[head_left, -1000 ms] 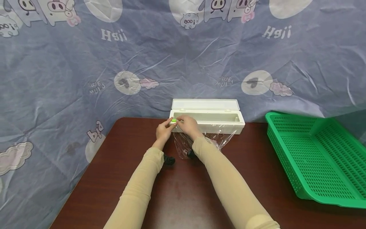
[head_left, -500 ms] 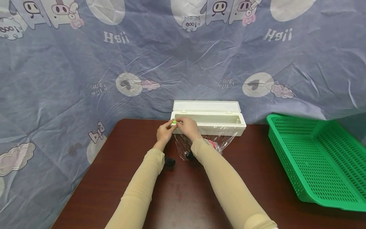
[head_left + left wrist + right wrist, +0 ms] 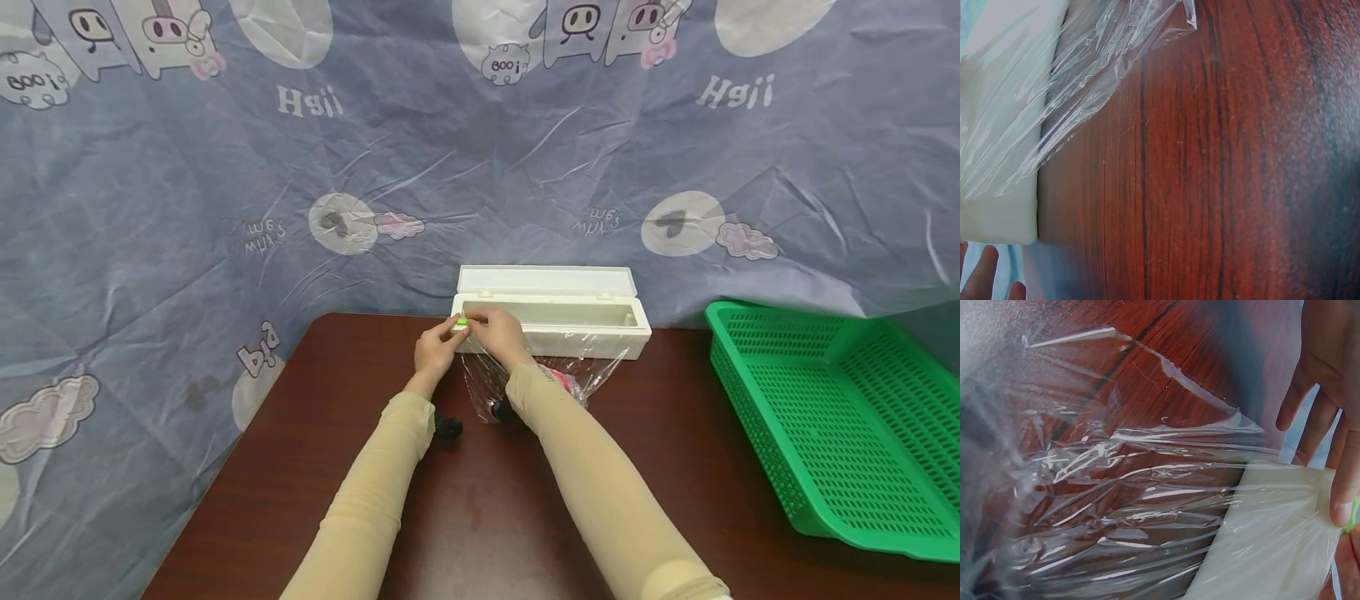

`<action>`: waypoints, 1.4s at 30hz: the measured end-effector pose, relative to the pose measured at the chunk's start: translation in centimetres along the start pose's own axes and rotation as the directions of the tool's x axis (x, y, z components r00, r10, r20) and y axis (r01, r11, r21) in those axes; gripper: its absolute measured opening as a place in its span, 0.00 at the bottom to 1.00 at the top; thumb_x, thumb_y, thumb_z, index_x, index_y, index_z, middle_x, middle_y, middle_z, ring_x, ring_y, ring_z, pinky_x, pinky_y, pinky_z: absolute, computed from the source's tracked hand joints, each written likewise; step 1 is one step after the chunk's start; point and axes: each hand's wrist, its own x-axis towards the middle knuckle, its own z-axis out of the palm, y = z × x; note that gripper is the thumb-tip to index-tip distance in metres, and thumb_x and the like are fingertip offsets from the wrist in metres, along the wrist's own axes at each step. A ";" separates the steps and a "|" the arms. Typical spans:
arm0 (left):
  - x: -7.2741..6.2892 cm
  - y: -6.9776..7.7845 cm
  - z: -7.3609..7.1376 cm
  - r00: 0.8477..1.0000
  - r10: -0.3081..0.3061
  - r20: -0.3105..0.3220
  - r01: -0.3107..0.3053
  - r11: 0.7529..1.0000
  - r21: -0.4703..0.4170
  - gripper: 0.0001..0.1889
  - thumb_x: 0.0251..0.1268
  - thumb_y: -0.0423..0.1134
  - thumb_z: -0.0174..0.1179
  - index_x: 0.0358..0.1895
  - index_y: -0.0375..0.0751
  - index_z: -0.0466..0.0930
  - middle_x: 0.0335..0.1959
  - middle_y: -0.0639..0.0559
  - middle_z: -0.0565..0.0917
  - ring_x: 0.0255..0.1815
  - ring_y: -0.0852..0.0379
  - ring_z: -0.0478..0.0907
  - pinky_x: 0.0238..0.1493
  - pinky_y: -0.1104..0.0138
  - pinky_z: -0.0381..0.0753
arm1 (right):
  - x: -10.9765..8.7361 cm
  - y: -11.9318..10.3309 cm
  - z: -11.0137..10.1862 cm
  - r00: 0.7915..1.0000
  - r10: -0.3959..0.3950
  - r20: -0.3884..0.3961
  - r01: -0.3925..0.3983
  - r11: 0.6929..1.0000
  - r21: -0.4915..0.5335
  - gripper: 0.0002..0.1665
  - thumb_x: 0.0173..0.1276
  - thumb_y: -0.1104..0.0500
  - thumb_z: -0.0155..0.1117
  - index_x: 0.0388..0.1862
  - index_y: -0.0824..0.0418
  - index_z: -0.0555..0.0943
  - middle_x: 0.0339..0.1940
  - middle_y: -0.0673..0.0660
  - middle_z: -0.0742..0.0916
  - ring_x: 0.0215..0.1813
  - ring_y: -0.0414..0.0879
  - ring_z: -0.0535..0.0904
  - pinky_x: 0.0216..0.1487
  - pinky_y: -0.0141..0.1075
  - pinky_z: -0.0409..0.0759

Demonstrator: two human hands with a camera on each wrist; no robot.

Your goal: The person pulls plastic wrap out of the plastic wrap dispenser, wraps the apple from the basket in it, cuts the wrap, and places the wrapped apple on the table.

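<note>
A long white cling film dispenser box (image 3: 633, 343) stands at the back of the table, its lid (image 3: 547, 279) raised. Clear cling film (image 3: 1116, 462) hangs from its front edge, wrinkled and partly bunched. At the box's left end sits a small bright green slide cutter (image 3: 462, 322). My left hand (image 3: 433, 354) grips that corner, thumb at the front edge beside the cutter; its other fingers spread past the end in the right wrist view. From the right, my right hand (image 3: 498, 333) pinches at the green cutter, its fingertips partly hidden.
To the right stands a green plastic basket (image 3: 757, 425) with perforated walls. A pink-red item (image 3: 564, 381) shows by the film, partly behind my right sleeve. Close behind the box hangs a grey-blue patterned cloth (image 3: 450, 150). The dark red-brown table (image 3: 480, 517) reaches toward me.
The head view has shifted slightly, so everything sits a little lower and farther right. Both hands stay at the box's left end. More of the pink-red item shows than a second ago.
</note>
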 end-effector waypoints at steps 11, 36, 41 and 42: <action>-0.2 -0.1 0.3 1.000 0.005 0.002 -0.005 1.000 0.015 0.26 0.59 0.58 0.60 0.61 0.60 0.74 0.41 0.51 0.85 0.28 0.53 0.74 0.33 0.62 0.71 | -0.4 0.0 -0.3 0.999 0.048 0.013 -0.049 0.995 0.083 0.17 0.70 0.51 0.57 0.55 0.52 0.81 0.52 0.53 0.83 0.52 0.49 0.79 0.51 0.43 0.76; 0.1 -0.1 0.2 0.998 0.029 -0.060 -0.023 0.996 0.089 0.25 0.56 0.60 0.61 0.58 0.62 0.77 0.45 0.54 0.85 0.26 0.53 0.72 0.31 0.63 0.71 | 0.9 -0.1 -0.2 0.995 -0.055 0.085 0.066 0.989 -0.135 0.15 0.73 0.57 0.52 0.52 0.61 0.80 0.49 0.57 0.84 0.47 0.50 0.79 0.49 0.42 0.76; 0.1 0.0 0.1 0.997 0.031 -0.066 -0.025 0.996 0.086 0.25 0.56 0.60 0.62 0.58 0.61 0.78 0.47 0.54 0.84 0.30 0.51 0.76 0.35 0.60 0.74 | 1.1 0.2 -0.4 0.992 -0.077 0.096 0.089 0.987 -0.130 0.15 0.73 0.58 0.53 0.51 0.62 0.80 0.49 0.57 0.84 0.47 0.50 0.79 0.50 0.43 0.75; 0.1 0.0 0.1 0.997 0.029 -0.066 -0.023 0.996 0.085 0.25 0.56 0.60 0.62 0.58 0.61 0.78 0.47 0.54 0.84 0.30 0.51 0.76 0.35 0.60 0.75 | 1.1 0.3 -0.4 0.992 -0.086 0.097 0.098 0.986 -0.132 0.15 0.72 0.58 0.53 0.51 0.62 0.81 0.49 0.57 0.84 0.47 0.50 0.79 0.51 0.43 0.75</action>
